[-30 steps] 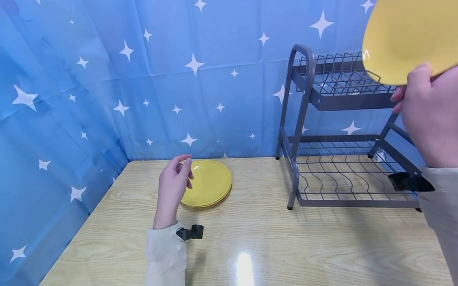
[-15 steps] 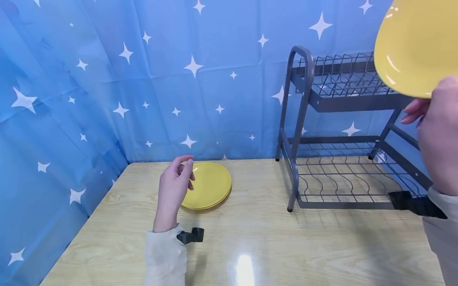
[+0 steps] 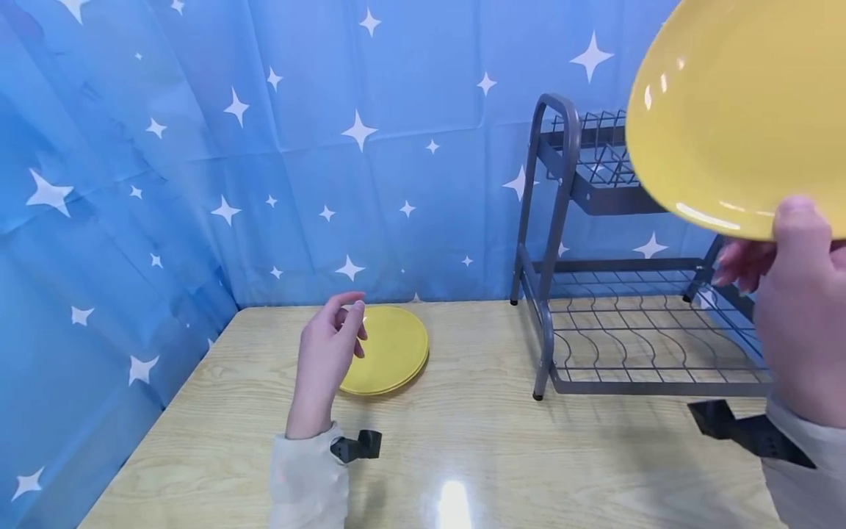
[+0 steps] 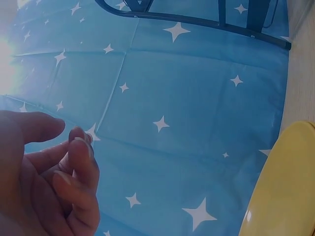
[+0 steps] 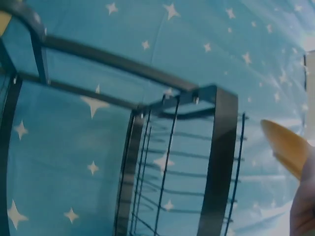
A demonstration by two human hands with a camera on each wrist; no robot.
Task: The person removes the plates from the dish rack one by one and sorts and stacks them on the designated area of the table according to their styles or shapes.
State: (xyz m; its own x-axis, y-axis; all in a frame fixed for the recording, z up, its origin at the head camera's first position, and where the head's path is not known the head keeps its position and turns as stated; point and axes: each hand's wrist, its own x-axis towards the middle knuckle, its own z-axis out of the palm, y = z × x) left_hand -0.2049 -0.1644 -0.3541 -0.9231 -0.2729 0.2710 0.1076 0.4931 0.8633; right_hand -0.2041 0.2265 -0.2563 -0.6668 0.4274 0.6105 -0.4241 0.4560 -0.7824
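My right hand (image 3: 803,316) pinches the lower rim of a yellow plate (image 3: 740,117), thumb on its face, at the upper right of the head view. The plate is tilted up and hides part of the dark grey dish rack (image 3: 558,213) behind it. In the right wrist view only the plate's edge (image 5: 285,142) shows beside the rack's upper tier. My left hand (image 3: 330,345) hangs loosely curled over the left side of a stack of yellow plates (image 3: 390,353), with nothing in its fingers. In the left wrist view it is apart from the plates (image 4: 285,191).
The rack has a wire upper basket (image 3: 604,158) and a wavy wire lower shelf (image 3: 634,330). It stands on the wooden table (image 3: 502,455) at the right. A blue curtain with white stars (image 3: 423,184) hangs close behind.
My right hand has come lower and nearer with the plate, after a short swing to the right, so the plate covers more of the rack. My left hand has stayed nearly still.
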